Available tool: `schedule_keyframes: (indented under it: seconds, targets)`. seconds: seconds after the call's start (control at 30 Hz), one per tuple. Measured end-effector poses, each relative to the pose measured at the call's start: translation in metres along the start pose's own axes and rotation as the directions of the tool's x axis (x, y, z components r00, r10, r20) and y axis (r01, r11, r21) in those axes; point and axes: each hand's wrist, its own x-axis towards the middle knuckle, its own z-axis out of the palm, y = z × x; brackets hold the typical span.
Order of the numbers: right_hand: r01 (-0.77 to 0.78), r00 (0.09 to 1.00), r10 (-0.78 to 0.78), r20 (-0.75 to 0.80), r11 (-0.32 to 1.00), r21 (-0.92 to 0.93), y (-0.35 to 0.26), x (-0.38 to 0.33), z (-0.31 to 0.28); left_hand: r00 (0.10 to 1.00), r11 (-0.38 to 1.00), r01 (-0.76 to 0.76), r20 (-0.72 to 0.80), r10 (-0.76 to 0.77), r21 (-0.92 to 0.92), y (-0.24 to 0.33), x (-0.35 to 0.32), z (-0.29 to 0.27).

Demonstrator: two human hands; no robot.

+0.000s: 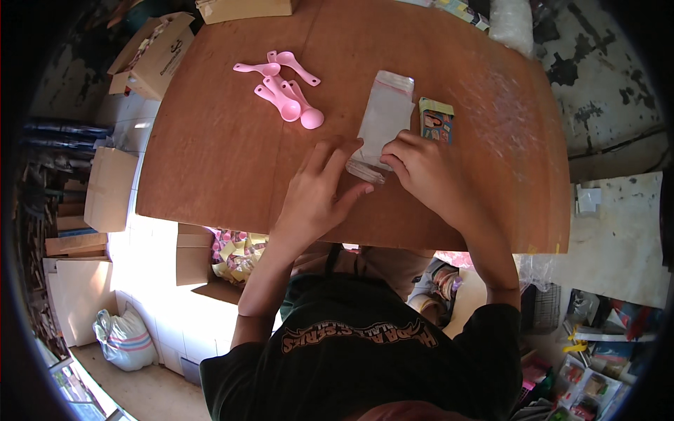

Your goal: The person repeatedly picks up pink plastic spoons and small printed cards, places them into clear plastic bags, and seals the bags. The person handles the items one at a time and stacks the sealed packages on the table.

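A stack of clear plastic bags lies on the brown wooden table in front of me. At its near end a clear plastic flap or bag end sits between my hands. My left hand is open there, thumb and fingers apart, with its fingertips beside the plastic. With thumb and fingers drawn together, my right hand pinches at the near right edge of the plastic bags. Farther left, several pink plastic measuring spoons lie in a loose heap. A small yellow and blue box stands beside the stack, just beyond my right hand.
The wooden table ends close to my body. An open carton with pink and yellow packets is below its near left edge. Another carton stands at the far left. A rolled clear plastic wrap is at the far right.
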Motion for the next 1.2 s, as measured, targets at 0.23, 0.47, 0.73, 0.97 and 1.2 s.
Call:
schedule_keyframes:
  seconds: [0.23, 0.47, 0.73, 0.97, 1.2]
  targets:
    - [0.041, 0.997, -0.037, -0.067, 0.997, 0.061, 0.010, -0.007, -0.002, 0.960, 0.913, 0.185, 0.133, -0.247, 0.362, -0.021, 0.005, 0.037]
    - [0.062, 0.997, -0.047, -0.068, 0.972, 0.227, -0.006, -0.018, -0.019, 0.992, 0.954, -0.077, -0.076, 0.103, 0.291, -0.011, 0.015, 0.028]
    - [-0.144, 0.982, 0.114, -0.152, 0.968, -0.206, 0.046, -0.033, -0.028, 0.969, 0.689, 0.088, -0.100, -0.228, -0.719, -0.006, 0.001, 0.006]
    - [-0.176, 0.970, 0.172, -0.171, 0.984, -0.013, 0.074, -0.045, -0.013, 0.923, 0.580, 0.116, -0.128, -0.362, -0.806, -0.007, 0.004, -0.007]
    - [-0.132, 0.963, 0.116, -0.243, 0.990, -0.051, 0.067, -0.042, -0.022, 0.905, 0.577, 0.231, -0.044, -0.423, -0.784, -0.010, 0.003, -0.011]
